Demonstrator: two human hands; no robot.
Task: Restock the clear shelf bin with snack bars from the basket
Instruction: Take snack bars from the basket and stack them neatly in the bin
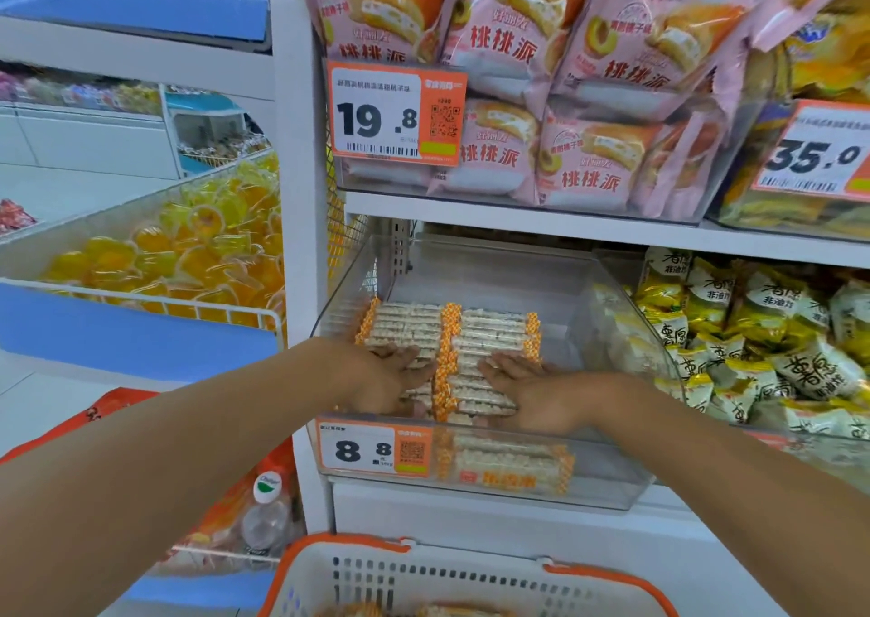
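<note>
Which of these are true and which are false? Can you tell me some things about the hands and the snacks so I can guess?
1. Both hands lie flat on the snack bars in the clear bin. True: the left hand and the right hand rest on them with straight fingers.
2. The price tag on the clear bin says 35.0. False: it says 8.8.
3. The basket sits below the bin, nearest the camera. True.
4. The bags above the clear bin are blue. False: the bags are pink.
5. The left hand holds a bottle. False: it holds nothing.
</note>
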